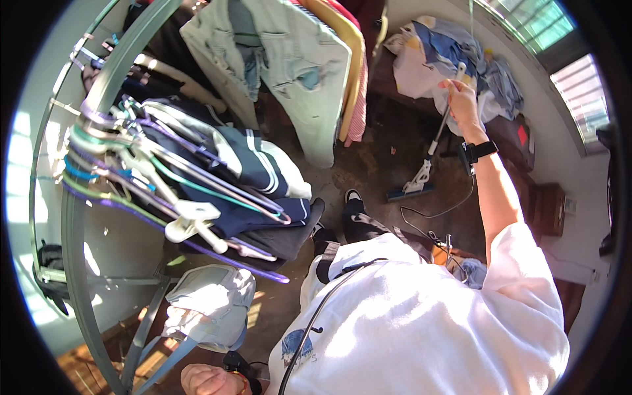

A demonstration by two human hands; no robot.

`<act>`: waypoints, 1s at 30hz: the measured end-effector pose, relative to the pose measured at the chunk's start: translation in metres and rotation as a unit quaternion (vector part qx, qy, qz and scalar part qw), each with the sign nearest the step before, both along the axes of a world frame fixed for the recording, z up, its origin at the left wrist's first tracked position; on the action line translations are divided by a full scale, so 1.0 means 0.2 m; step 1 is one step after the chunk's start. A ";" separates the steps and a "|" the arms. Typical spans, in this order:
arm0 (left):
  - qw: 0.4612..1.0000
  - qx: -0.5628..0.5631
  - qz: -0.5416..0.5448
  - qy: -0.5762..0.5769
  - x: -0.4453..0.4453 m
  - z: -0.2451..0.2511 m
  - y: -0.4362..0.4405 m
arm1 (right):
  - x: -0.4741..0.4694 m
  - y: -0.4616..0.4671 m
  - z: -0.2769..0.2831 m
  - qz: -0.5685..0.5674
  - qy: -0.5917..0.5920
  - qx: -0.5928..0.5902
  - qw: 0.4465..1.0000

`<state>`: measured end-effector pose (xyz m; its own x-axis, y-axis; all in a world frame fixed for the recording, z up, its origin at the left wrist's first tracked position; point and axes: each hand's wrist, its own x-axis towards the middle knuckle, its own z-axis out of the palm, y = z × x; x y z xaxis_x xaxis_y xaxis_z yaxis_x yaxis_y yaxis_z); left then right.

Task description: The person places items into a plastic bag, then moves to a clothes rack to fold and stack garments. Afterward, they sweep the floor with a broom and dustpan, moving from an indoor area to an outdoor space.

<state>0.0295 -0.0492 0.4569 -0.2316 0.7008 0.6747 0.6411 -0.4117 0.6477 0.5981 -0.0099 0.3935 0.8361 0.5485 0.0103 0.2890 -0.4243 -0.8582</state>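
My right hand (459, 103) is raised at the upper right, its fingers curled around the upper handle of a flat mop (441, 126). The white end of the handle sticks out above my fingers, and the shaft slants down to a mop head (411, 191) on the dark floor. A black band with a small device and a cable is on that wrist. At the bottom edge my left hand (210, 379) is curled into a fist, partly cut off, with nothing seen in it. Close by it hangs a pale backpack (212, 306) with blue straps.
Clothes hangers (173, 168) with dark garments jut from a metal rack (74, 237) at left. Pale ripped jeans (296, 64) hang ahead. Bedding or clothes (434, 54) lie heaped behind the mop. A cable (444, 212) loops near the floor, by a small wooden cabinet (549, 210).
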 end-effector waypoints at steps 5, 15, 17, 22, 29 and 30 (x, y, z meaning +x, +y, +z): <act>0.995 0.000 -0.095 0.002 0.29 0.02 0.13 | 0.32 -0.77 -0.53 -0.145 0.090 -0.142 0.975; 0.982 -0.024 -0.184 0.030 1.25 -0.07 0.21 | 0.93 -1.27 -1.35 -0.191 0.363 -0.272 0.870; 0.976 -0.041 -0.209 0.042 1.50 -0.09 0.19 | 1.16 -1.12 -1.51 -0.233 0.450 -0.116 0.854; 0.952 -0.113 -0.283 0.021 2.00 -0.26 0.08 | 1.66 -0.67 -1.90 -0.331 0.622 0.185 0.685; 0.866 -0.447 -0.160 0.154 2.20 -0.49 -0.04 | 1.90 -0.38 -2.25 -0.493 0.650 0.383 0.432; 0.852 -0.462 -0.165 0.183 2.20 -0.52 -0.04 | 1.92 -0.37 -2.27 -0.472 0.634 0.407 0.458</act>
